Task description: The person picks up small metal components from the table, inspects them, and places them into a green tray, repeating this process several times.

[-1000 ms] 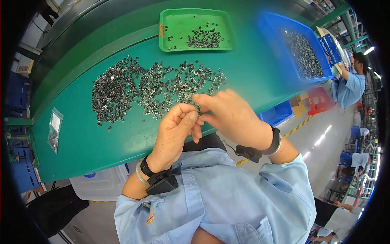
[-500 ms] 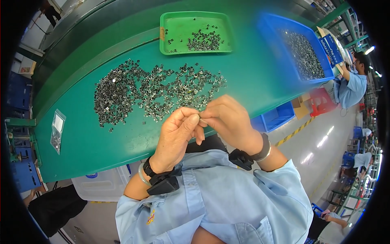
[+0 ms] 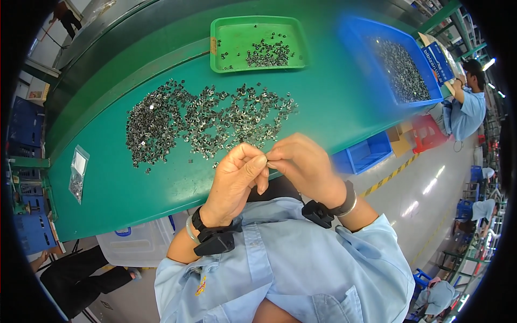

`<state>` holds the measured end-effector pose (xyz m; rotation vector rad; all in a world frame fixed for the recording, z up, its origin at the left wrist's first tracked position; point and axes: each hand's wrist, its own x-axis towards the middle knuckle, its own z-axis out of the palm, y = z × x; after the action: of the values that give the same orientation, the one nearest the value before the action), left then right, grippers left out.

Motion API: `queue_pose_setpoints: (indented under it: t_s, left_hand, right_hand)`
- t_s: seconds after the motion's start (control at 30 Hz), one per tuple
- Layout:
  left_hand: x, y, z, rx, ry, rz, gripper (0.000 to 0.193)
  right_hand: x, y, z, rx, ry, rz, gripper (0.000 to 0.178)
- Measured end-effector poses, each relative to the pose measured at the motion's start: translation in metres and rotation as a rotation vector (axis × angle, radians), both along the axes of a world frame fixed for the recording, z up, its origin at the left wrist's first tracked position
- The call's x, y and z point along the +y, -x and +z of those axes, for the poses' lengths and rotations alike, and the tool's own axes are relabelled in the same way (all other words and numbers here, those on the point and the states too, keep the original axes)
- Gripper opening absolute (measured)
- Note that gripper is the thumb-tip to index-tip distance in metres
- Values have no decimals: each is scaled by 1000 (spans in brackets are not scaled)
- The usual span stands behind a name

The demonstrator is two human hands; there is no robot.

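Observation:
My left hand and my right hand meet fingertip to fingertip over the near edge of the green table. Both are closed in a pinch on something tiny, mostly covered by the fingers; I cannot make out what it is. Just beyond them lies a spread of small shiny metal pieces, joined on the left to a denser heap of the same dark and silver pieces. Farther back, a green tray holds a loose scatter of similar pieces.
A blue bin full of small pieces stands at the right. On the table's left side lies a clear plastic bag. Below the right edge are a blue crate and a red stool. A co-worker stands beyond the bin.
Both hands have shifted very slightly nearer me, their fingertips still together. The heap and the tray look the same.

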<state>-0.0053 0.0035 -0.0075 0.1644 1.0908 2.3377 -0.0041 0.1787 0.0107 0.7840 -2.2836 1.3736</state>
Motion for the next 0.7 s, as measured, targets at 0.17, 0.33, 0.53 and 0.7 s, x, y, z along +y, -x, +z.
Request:
queue_pose_setpoints:
  t_s: [0.17,0.33,0.53,0.7]
  left_hand:
    - [4,-4,12,-84,-99,24,15]
    - [8,-6,8,-156,-269,-33,15]
    - [7,-4,6,-113,-255,-53,17]
    - [1,1,10,-72,-167,-52,12]
  right_hand:
    - [0,0,2,19,28,-1,22]
    - [-2,-3,1,-34,130,18,21]
    - [-3,-3,1,-36,127,39,20]
    - [-2,0,-2,-45,109,50,19]
